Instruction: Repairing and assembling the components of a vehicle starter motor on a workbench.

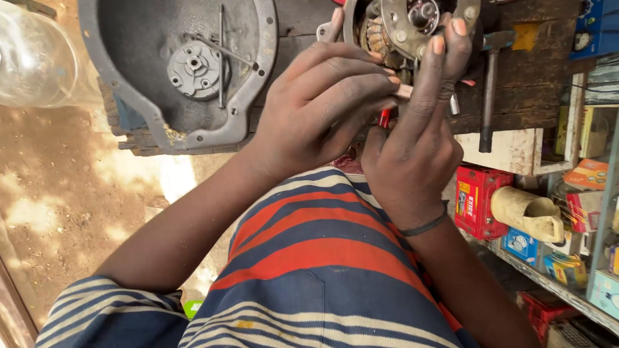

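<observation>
Wooden bench (516,84), shelf (548,283) — boxes (474,200), cup (529,212)

Navy shirt (322,283) with red and cream stripes fills lower centre of frame — thin black band (422,227) on right wrist, forearms bare.

Single head camera, looking steeply down, close over hands (361,122); workbench (516,96) edge probably ahead.
</observation>
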